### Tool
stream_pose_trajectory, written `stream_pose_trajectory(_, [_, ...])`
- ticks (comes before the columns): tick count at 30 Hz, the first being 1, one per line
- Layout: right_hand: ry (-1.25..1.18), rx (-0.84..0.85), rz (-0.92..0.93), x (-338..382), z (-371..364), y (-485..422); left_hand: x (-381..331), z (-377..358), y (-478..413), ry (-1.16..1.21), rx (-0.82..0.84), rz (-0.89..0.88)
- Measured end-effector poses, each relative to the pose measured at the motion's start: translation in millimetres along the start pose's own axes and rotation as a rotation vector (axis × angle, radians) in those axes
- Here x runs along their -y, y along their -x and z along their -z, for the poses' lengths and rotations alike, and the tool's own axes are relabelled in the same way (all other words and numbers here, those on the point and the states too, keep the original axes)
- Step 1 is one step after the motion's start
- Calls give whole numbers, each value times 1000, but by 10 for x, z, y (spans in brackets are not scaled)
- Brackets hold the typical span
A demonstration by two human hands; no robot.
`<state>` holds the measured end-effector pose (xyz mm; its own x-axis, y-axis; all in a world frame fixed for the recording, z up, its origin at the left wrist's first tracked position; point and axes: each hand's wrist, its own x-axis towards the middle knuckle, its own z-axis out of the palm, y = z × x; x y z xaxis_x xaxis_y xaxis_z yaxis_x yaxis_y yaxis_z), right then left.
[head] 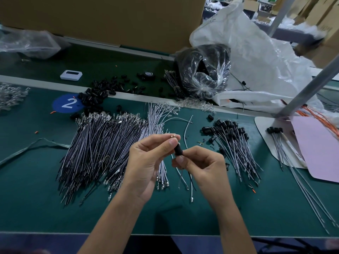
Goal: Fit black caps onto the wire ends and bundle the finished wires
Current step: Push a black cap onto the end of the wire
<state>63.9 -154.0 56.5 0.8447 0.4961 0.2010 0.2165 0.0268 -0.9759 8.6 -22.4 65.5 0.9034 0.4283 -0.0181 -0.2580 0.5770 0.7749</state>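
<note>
Above the near table, the left grip pinches a wire end. The right grip pinches a black cap just below it, apparently aligned for fitting. Uncapped wires lie left, capped wires right, loose caps far left.

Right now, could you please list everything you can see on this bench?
uncapped wires: large pile, grey, centre-left of table
capped wires: smaller pile, grey with black caps, right of centre
loose caps: many, black, far edge
blue disc: one, marked 2, far left
clear bag: one, holds black parts, far centre
white bag: one, far right
cardboard box: one, brown, back
pink sheet: one, right edge
table: one, green
black cap: one, held above table
left hand: one, pinching a wire end
right hand: one, pinching the black cap
</note>
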Motion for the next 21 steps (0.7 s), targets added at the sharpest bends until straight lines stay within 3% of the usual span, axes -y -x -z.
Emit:
stream_pose_trajectory(13, [55,-39,20,-30,-92,-30,97,27,-10,-121,-16,-85])
stream_pose_trajectory(21, [80,-126,58,-58,-74,-43,276,22,80,-119,40,-24])
